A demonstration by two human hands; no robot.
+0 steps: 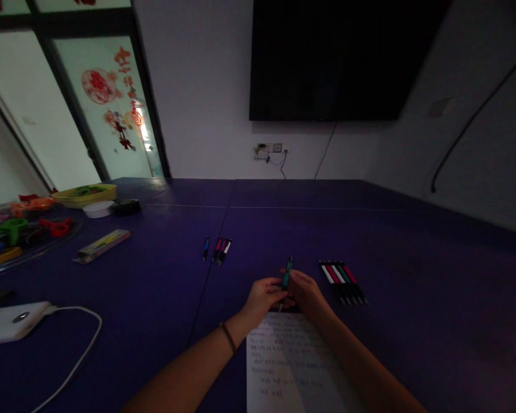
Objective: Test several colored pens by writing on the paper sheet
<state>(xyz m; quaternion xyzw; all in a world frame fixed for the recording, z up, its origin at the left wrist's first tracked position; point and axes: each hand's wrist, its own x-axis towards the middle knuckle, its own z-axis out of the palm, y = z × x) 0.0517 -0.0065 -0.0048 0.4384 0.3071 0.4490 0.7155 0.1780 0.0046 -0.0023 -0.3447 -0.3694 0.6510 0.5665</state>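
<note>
Between my two hands, just above the top edge of a handwritten sheet of paper (279, 367), a teal pen (287, 274) stands nearly upright. My left hand (264, 298) grips its lower part with thumb and fingers. My right hand (306, 291) is curled against the pen from the other side, its fingertips partly hidden. Right of my hands lies a neat row of several pens (343, 281) in white, pink and teal with black grips. Farther off to the left are a blue pen (206, 249) and a small group of pens (222, 251).
At left stand a clear tray (71, 232) of colourful plastic pieces, a yellow basket (86, 198), a white lid (98, 209) and a narrow box (103, 245). A white power bank (15, 322) trails a cable (92, 338). The purple table (155, 298) reaches the wall, beneath a large screen (339, 63).
</note>
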